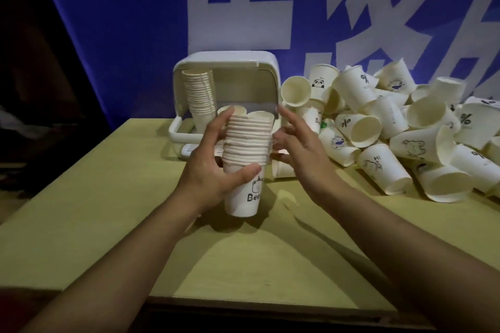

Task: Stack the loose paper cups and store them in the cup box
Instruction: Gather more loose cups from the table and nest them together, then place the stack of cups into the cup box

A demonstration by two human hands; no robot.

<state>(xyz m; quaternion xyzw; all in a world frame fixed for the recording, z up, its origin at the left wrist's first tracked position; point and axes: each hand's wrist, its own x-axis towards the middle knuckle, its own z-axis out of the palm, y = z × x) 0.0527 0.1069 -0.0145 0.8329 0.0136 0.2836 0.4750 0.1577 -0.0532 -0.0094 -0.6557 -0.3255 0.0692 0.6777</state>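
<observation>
Gripping the light, crushable cup stack low around its firm nested rims above the table middle, the left hand holds while the right hand hovers open beside it, before the far-edge cup box and loose cups.

Loose cups heap crowds table right; left open; cup box blocks rear centre.

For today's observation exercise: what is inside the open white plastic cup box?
Inside the white plastic cup box, a tall stack of nested white paper cups stands at its left side. The left hand and its held cup stack cover the box's lower middle, so anything there is unseen.
</observation>
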